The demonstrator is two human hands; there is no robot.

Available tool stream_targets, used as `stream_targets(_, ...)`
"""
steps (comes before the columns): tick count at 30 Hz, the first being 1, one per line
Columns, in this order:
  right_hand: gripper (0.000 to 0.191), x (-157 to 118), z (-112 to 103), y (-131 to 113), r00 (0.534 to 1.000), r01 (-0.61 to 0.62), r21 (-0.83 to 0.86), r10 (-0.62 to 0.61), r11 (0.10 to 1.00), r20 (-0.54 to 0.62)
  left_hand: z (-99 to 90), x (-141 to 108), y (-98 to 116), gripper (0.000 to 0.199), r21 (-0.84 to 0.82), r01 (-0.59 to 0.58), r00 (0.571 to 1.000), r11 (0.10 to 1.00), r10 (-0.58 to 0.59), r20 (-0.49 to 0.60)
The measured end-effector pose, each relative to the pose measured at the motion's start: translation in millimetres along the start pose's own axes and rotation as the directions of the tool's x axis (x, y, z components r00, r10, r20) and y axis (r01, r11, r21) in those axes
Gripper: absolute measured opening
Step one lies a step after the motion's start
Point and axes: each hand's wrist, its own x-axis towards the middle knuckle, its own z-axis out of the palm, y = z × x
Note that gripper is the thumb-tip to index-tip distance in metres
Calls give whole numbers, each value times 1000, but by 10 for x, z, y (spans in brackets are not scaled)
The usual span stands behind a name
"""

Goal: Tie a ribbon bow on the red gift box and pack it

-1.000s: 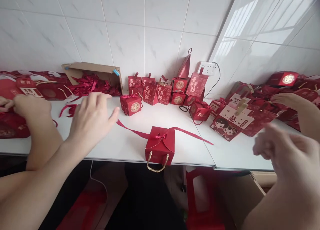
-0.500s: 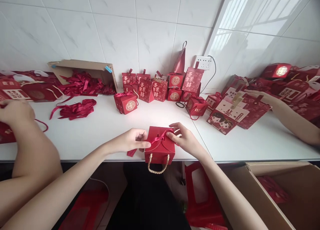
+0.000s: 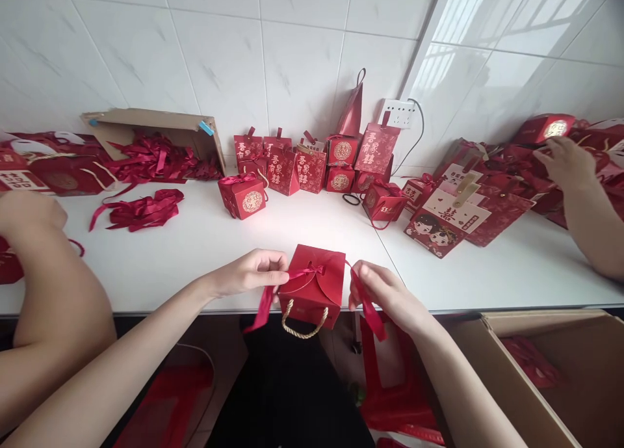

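A red gift box (image 3: 312, 298) with a gold rope handle (image 3: 298, 334) sits at the table's front edge, right before me. A dark red ribbon (image 3: 319, 270) is knotted through the slot in its lid. My left hand (image 3: 258, 272) pinches one end of the ribbon at the box's left side, and the tail hangs below the fingers. At the right side, my right hand (image 3: 377, 285) has its fingers closed on the other end, whose tail drops past the table edge. Both ribbon ends run outward from the knot.
Loose ribbons (image 3: 146, 209) lie on the white table (image 3: 205, 224), before a cardboard box (image 3: 151, 118) of ribbons. Finished red boxes (image 3: 244, 197) stand along the wall. Another person's arm (image 3: 63, 292) is at left, another person's hand (image 3: 568, 165) at right. An open carton (image 3: 524, 383) stands lower right.
My hands have closed on the ribbon ends and drawn them apart; my right hand moved right and down. The bow's loops are gone, leaving a knot. The hand at right moved to the pile.
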Motion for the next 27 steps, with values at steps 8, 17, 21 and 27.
stream_targets(8, 43, 96, 46, 24, 996, -69, 155, 60, 985, 62, 45, -10, 19, 39, 1, 8, 991, 1000, -8, 134)
stream_targets(17, 40, 58, 58, -23, 991, -66, 91, 54, 994, 122, -1, -66, 60, 42, 205, 100, 994, 974, -104, 10)
stream_targets(21, 37, 76, 32, -5, 995, -17, 40, 13, 999, 99, 2, -14, -81, 42, 20, 80, 996, 997, -81, 37)
stream_targets(27, 36, 145, -46, 105, 990, -6, 76, -5, 997, 140, 55, 111, -353, 43, -330, -49, 995, 943, 19, -93)
